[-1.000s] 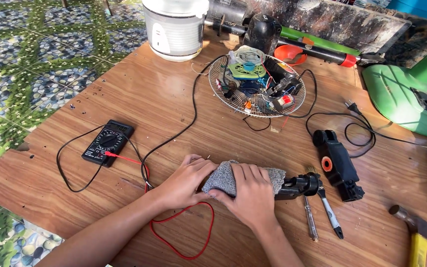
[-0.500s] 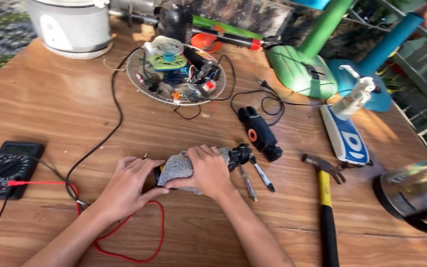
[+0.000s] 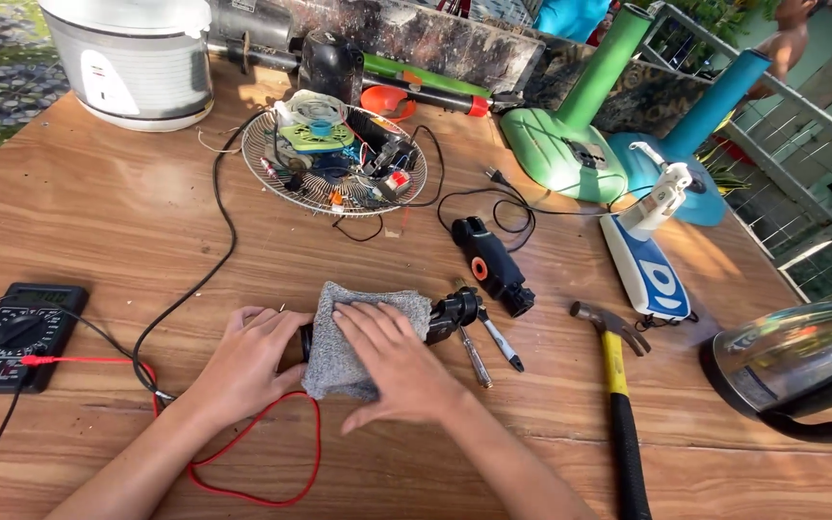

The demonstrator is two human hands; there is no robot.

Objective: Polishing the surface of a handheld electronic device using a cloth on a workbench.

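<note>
A grey cloth covers a small black device on the wooden table. My right hand lies flat on top of the cloth, fingers spread, pressing it down. My left hand rests against the cloth's left edge and the black part under it. Only the device's right end sticks out from the cloth. A red wire loops on the table below my hands.
A black multimeter lies at the left with red and black leads. A wire fan guard holds small parts. A black tool, two pens, a hammer, a steel kettle, a white cooker and green and blue fan bases surround them.
The camera view has swung right and closer. My right hand has flattened and spread over the cloth; my left hand stays at its left edge.
</note>
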